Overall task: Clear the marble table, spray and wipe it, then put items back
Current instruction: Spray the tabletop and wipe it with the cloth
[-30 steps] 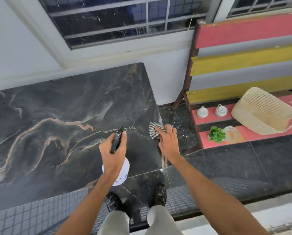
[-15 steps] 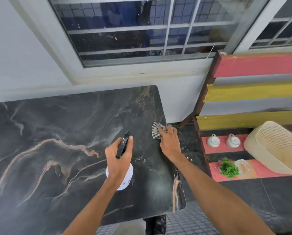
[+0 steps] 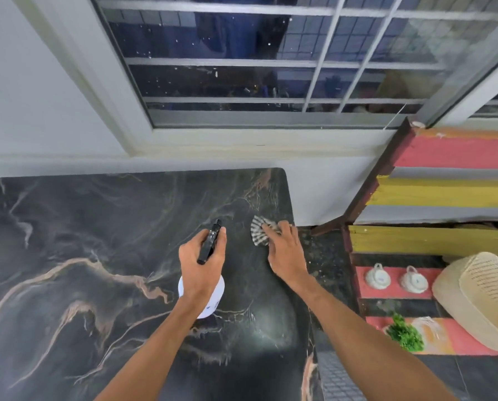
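Observation:
The black marble table [image 3: 83,256] with pale brown veins fills the lower left. My left hand [image 3: 200,267] grips a white spray bottle [image 3: 210,302] with a black nozzle, held above the table's right part. My right hand [image 3: 284,250] presses a checked grey-and-white cloth [image 3: 259,234] flat on the table near its far right edge. Most of the cloth is under my fingers.
A red and yellow wooden bench [image 3: 444,241] stands right of the table. On it are two white cups [image 3: 378,277], a cream woven basket [image 3: 479,296] on its side and a small green plant [image 3: 405,337]. A barred window [image 3: 271,68] and white wall lie behind.
My right hand has slid the cloth farther along the table's right edge toward the wall. My left hand with the bottle moved forward too, and my view has risen.

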A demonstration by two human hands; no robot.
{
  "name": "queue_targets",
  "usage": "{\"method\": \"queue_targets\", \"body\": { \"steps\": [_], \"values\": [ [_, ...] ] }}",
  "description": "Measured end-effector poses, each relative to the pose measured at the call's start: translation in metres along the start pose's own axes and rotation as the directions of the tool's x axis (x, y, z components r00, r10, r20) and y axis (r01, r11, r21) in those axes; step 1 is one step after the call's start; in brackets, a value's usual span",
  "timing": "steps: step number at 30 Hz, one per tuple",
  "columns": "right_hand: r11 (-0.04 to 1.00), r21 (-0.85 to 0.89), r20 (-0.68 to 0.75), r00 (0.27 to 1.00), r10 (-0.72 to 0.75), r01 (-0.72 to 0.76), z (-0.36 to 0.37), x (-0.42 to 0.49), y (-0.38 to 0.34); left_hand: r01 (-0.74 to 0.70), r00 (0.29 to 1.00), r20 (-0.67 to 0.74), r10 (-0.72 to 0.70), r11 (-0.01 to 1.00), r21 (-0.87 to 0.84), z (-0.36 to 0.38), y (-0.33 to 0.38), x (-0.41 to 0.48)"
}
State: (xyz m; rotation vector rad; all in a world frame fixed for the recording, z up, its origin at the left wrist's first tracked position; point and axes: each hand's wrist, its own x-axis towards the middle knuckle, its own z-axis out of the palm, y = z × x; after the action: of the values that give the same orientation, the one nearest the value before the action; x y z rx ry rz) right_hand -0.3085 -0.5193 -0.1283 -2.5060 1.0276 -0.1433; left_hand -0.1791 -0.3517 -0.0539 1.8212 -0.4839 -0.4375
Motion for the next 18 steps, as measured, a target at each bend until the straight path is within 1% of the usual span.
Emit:
{"method": "queue_targets", "body": {
  "steps": [2,3,4,5,6,7,8,9,11,14,18],
  "values": [
    [0.995,0.027,-0.031,0.995,0.094,-0.093,-0.006,0.044,0.003,0.003,1.000,-0.024,-0.003,1.000,0.008,0.008,-0.001,0.009],
    [0.995,0.021,-0.027,0.995,0.101,-0.101,-0.008,0.066,0.001,-0.001,0.999,-0.039,0.001,1.000,0.014,0.013,0.000,0.015],
    [0.999,0.002,-0.006,0.999,0.040,-0.040,-0.009,0.083,-0.003,-0.004,0.998,-0.058,0.005,1.000,0.021,0.018,0.000,0.019],
    [0.998,-0.023,0.028,0.998,-0.060,0.061,-0.009,0.100,-0.005,-0.007,0.997,-0.081,0.010,0.999,0.031,0.026,0.001,0.025],
    [0.986,-0.026,0.058,0.985,-0.163,0.164,-0.008,0.111,-0.006,-0.005,0.995,-0.102,0.009,0.999,0.040,0.030,0.001,0.028],
    [0.973,-0.021,0.072,0.971,-0.227,0.229,-0.009,0.126,-0.003,0.001,0.993,-0.122,0.006,0.999,0.052,0.035,0.002,0.032],
    [0.974,0.000,0.051,0.973,-0.226,0.226,-0.011,0.143,0.005,0.007,0.990,-0.141,0.001,0.998,0.056,0.041,0.001,0.034],
    [0.984,0.018,0.026,0.984,-0.176,0.175,-0.017,0.160,0.012,0.011,0.987,-0.161,-0.001,0.998,0.059,0.044,0.003,0.036],
    [0.995,0.045,0.034,0.996,-0.088,0.087,-0.024,0.186,0.028,0.016,0.979,-0.206,0.000,0.997,0.074,0.054,0.007,0.036],
    [0.991,0.011,0.055,0.990,-0.131,0.130,-0.032,0.186,0.039,-0.004,0.972,-0.233,0.033,0.992,0.127,0.061,0.021,0.029],
    [0.992,0.020,0.066,0.990,-0.128,0.126,-0.030,0.133,0.052,0.010,0.974,-0.227,0.011,0.996,0.093,0.059,0.029,0.007]
  ]
}}
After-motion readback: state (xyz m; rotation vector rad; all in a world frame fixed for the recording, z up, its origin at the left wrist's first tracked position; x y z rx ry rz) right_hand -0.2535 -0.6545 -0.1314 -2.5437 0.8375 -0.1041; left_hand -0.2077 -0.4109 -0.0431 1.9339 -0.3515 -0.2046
